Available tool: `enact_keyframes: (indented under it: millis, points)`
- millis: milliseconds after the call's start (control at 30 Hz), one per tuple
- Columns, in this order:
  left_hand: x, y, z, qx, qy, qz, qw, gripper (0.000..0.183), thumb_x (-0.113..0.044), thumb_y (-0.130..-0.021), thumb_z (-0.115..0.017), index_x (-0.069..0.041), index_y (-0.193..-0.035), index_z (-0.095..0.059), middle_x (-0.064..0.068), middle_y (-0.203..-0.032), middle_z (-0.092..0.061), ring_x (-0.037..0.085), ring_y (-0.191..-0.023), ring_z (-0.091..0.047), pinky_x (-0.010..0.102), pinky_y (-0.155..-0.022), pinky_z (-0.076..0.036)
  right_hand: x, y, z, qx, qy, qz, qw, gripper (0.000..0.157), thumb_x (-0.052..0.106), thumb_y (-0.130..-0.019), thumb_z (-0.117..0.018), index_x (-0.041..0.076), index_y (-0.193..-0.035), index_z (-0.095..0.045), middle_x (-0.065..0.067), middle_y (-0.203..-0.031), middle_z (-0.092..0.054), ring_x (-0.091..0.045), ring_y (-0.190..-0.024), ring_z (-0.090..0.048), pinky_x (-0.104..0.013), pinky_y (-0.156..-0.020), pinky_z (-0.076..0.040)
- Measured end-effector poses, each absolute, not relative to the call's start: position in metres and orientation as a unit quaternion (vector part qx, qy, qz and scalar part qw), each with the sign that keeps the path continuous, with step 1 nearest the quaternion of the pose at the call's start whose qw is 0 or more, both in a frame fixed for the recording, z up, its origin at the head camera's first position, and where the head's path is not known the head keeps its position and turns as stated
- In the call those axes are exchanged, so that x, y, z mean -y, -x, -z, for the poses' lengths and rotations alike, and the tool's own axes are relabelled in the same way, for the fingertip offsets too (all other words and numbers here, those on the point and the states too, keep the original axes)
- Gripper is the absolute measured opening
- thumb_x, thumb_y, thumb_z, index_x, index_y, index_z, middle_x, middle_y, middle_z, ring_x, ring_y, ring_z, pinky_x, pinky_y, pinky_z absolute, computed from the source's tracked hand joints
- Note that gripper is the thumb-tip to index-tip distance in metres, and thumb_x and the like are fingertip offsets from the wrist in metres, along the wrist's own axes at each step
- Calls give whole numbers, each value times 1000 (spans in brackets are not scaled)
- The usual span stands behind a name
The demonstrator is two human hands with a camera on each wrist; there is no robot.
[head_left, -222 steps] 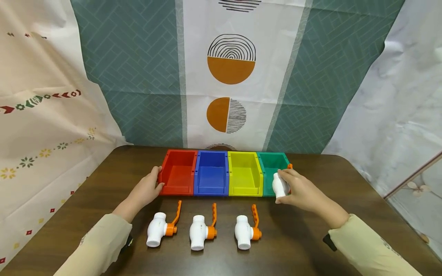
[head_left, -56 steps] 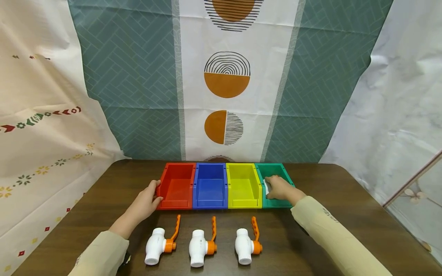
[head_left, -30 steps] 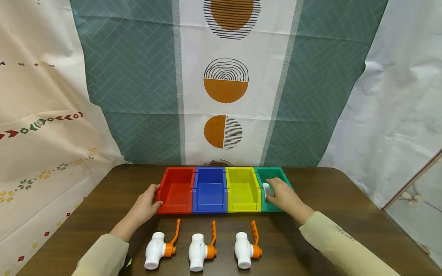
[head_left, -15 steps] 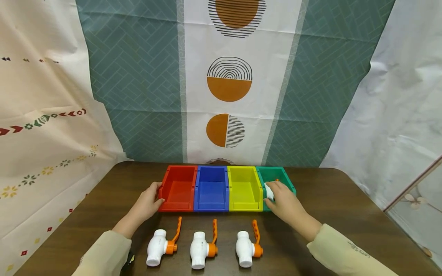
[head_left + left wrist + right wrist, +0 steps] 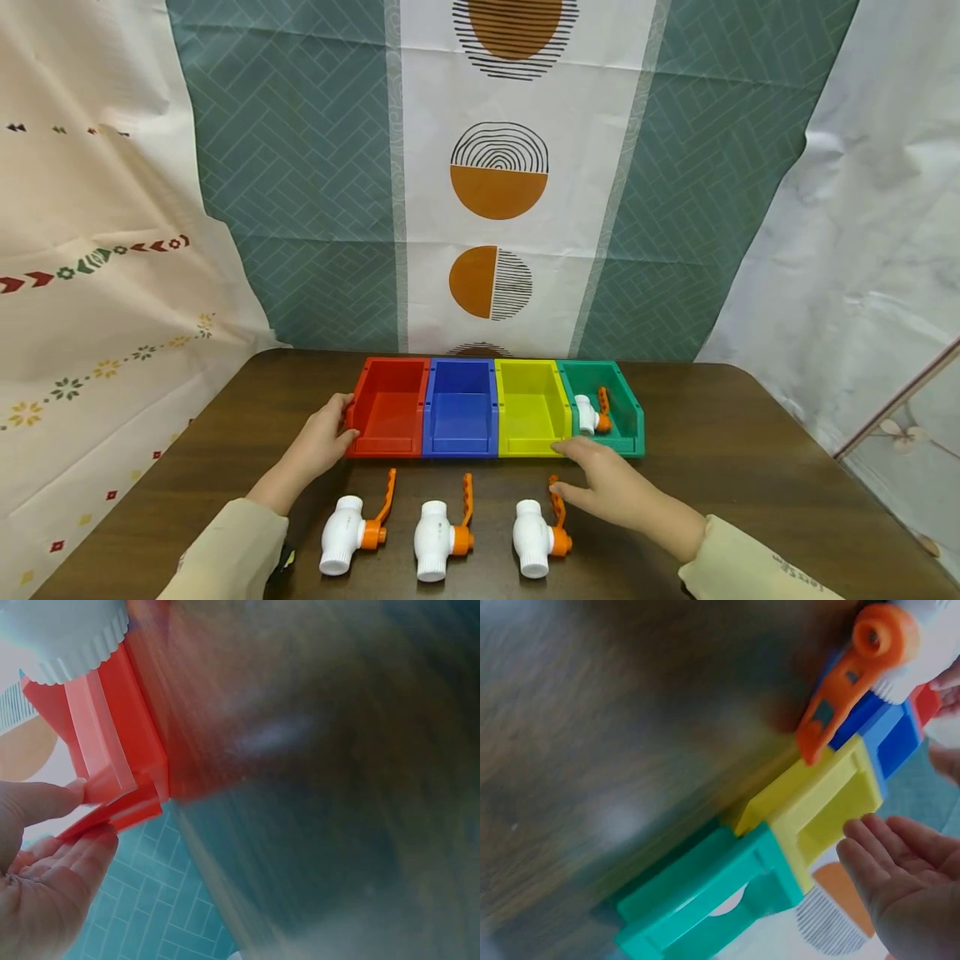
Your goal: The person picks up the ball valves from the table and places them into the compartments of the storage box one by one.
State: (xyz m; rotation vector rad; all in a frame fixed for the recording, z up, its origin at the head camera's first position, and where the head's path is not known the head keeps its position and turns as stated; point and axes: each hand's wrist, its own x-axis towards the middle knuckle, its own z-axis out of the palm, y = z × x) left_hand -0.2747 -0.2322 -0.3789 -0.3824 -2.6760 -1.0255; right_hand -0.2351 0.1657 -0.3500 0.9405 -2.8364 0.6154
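My left hand holds the front left corner of the red bin, thumb on its front and fingers along its outer side, as the left wrist view shows. My right hand, holding nothing, is over the table just in front of the yellow bin and green bin, its fingers apart and pointing left. A white ball valve with an orange handle lies inside the green bin. The right-hand ball valve of a row of three lies nearest to that hand, whose thumb is at its orange handle.
A middle ball valve and a left ball valve lie on the brown table, handles pointing away. The blue bin stands between red and yellow. Patterned cloth hangs behind the table.
The right hand carried a ball valve into the green bin, set it down and let go. It has since drawn back toward the front. The left hand has stayed at the red bin.
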Motion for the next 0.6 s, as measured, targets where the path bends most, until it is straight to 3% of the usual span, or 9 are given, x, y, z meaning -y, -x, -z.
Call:
enact_keyframes:
  millis: [233,600]
  points:
    - [232,275,379,919,130,350,126,49,13,-82,-61,20,-125,-39,38,-118,-53,48,-106,-58,53,-86,-51,-160,227,351,923,-315,-219,-21,66,39,-81,-73,-6,-126,-54,-16,-121,-59,-28,-106,-59,-46,-89,-51]
    - [231,274,377,923,130,339,125,49,12,-82,-62,21,-124,-39,39,-119,-53,48,-106,-58,53,-87,-50,-158,223,358,927,-311,-210,-6,81,49,-73,-77,-6,-128,-53,-15,-124,-58,-28,-107,-59,-47,-89,-52]
